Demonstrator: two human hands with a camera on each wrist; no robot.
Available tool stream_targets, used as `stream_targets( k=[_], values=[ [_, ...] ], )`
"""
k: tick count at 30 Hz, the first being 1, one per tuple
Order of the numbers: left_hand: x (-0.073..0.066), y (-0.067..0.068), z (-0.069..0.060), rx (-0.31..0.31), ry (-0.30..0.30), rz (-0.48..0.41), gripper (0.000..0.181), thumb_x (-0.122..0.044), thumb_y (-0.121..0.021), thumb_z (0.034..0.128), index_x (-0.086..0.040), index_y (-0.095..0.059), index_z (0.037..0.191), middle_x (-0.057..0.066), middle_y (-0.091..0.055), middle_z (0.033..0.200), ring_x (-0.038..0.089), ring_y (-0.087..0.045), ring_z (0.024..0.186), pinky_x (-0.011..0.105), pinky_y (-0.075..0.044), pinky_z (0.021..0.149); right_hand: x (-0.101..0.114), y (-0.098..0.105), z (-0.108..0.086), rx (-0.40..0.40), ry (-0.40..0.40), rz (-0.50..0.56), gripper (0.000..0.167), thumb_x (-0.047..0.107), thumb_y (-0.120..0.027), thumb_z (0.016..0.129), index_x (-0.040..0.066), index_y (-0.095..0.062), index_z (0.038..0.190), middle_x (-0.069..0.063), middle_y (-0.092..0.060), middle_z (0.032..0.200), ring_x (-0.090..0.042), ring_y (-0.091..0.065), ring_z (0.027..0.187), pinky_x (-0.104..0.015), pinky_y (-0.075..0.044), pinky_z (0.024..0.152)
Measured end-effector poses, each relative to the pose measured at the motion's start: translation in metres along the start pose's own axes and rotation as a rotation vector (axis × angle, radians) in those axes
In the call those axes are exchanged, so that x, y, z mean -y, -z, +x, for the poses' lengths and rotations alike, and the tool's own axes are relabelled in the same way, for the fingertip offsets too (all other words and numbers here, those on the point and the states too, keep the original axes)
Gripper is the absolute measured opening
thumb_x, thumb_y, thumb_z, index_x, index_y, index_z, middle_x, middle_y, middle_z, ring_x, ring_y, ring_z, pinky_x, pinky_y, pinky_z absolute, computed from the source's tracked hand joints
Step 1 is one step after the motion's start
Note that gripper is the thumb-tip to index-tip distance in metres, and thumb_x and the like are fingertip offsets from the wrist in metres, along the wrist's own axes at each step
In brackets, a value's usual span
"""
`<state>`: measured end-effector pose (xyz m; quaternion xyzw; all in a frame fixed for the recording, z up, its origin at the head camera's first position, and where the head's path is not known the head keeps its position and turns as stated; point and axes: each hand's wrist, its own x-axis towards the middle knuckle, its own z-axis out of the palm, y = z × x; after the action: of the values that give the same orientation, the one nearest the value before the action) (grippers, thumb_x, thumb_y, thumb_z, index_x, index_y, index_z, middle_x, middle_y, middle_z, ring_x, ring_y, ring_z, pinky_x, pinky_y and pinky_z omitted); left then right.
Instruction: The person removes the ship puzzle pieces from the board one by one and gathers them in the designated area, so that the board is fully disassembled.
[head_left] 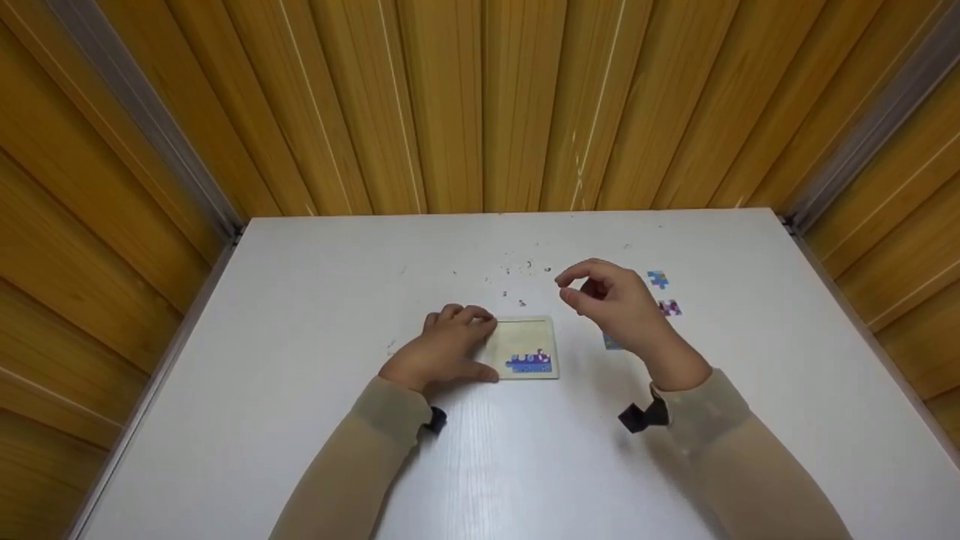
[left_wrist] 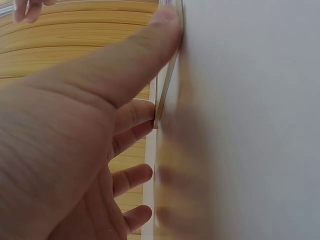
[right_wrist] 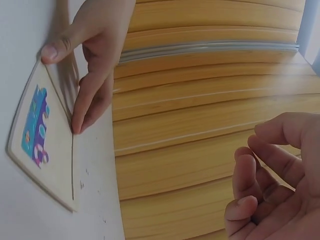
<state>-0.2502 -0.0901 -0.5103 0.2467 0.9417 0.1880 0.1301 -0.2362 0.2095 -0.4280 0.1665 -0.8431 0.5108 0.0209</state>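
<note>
A pale square puzzle tray (head_left: 529, 330) lies on the table with joined blue and purple pieces (head_left: 531, 362) along its near side. My left hand (head_left: 446, 349) holds the tray's left side, thumb at the near corner and fingertips at the far one. In the right wrist view the same joined pieces (right_wrist: 36, 127) lie inside the tray's rim. Above the table, right of the tray, hovers my right hand (head_left: 615, 300), its fingers loosely bent. Between its thumb and fingers (right_wrist: 245, 167) I see nothing held.
To the right lie loose puzzle pieces: a blue one (head_left: 658, 279), a purple and white one (head_left: 670, 307), and a blue one (head_left: 612, 341) partly under the right hand. Small dark specks (head_left: 529, 264) dot the white table (head_left: 337, 277) behind the tray. Wood-patterned walls (head_left: 450, 112) enclose it.
</note>
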Motion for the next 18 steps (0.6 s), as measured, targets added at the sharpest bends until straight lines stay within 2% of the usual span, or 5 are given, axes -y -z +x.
stream_targets(
  k=[3, 10, 15, 18],
  values=[
    [0.0, 0.001, -0.001, 0.001, 0.0, 0.009, 0.094, -0.053, -0.093, 0.0925, -0.022, -0.052, 0.171, -0.001, -0.048, 0.175, 0.034, -0.035, 0.166, 0.057, -0.028, 0.138, 0.002, -0.007, -0.002, 0.007, -0.027, 0.009, 0.017, 0.018, -0.077, 0.108, 0.016, -0.082, 0.124, -0.004, -0.071, 0.098, -0.019, -0.059, 0.081, -0.023, -0.051, 0.069],
    [0.0, 0.002, 0.001, 0.01, -0.006, 0.024, 0.094, -0.056, -0.091, 0.0926, -0.025, -0.052, 0.171, -0.003, -0.047, 0.175, 0.033, -0.035, 0.165, 0.058, -0.027, 0.137, -0.003, -0.018, -0.004, 0.013, -0.068, 0.053, 0.022, 0.014, -0.076, 0.108, 0.012, -0.079, 0.13, -0.013, -0.075, 0.122, -0.019, -0.061, 0.084, -0.022, -0.053, 0.074],
    [-0.001, 0.002, 0.001, 0.01, 0.008, 0.008, 0.094, -0.057, -0.092, 0.0919, -0.026, -0.052, 0.171, -0.002, -0.047, 0.175, 0.033, -0.035, 0.165, 0.059, -0.027, 0.138, -0.011, -0.028, -0.003, 0.062, -0.106, 0.06, 0.028, 0.016, -0.076, 0.108, 0.011, -0.077, 0.136, -0.017, -0.073, 0.132, -0.02, -0.06, 0.086, -0.021, -0.054, 0.077],
    [-0.001, 0.002, 0.0, 0.005, 0.011, 0.003, 0.093, -0.057, -0.092, 0.0918, -0.026, -0.053, 0.171, -0.001, -0.048, 0.175, 0.033, -0.035, 0.164, 0.059, -0.027, 0.138, -0.015, -0.035, -0.002, 0.094, -0.121, 0.05, 0.03, 0.018, -0.076, 0.108, 0.012, -0.076, 0.137, -0.015, -0.072, 0.135, -0.022, -0.06, 0.088, -0.021, -0.056, 0.079]
  ],
)
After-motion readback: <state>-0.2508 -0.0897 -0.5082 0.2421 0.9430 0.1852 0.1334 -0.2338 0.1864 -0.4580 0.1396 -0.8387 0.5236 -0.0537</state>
